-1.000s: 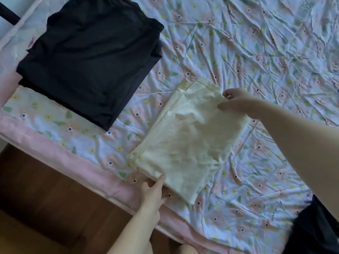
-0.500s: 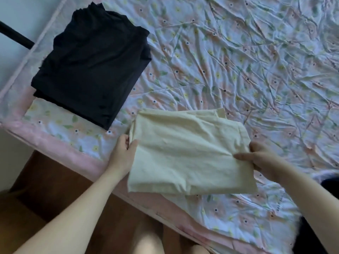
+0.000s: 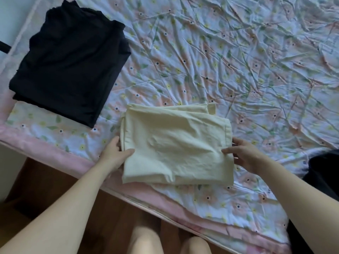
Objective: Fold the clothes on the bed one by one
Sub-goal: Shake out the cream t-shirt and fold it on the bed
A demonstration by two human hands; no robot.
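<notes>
Left hand (image 3: 117,154) pinches the cream garment's (image 3: 176,143) left edge, thumb on top | right hand (image 3: 245,154) grips its right edge likewise | garment lies folded near the bed's (image 3: 256,61) front edge | step: placing it (likely onto the black folded pile (image 3: 69,68)) | count: one cream, one black pile, one dark item (image 3: 324,175) unfolded at right.

I am in a bedroom at home. In front of my hands lies a bed (image 3: 238,61) under a creased floral sheet (image 3: 211,52) with a pink border (image 3: 60,153) along the near edge. Folded clothes sit on it: a black pile (image 3: 69,70) ahead and to the left, a cream piece (image 3: 174,143) between my hands. Below my arms is a wooden floor (image 3: 55,189), and a pale wall (image 3: 11,19) stands far to the left.
</notes>
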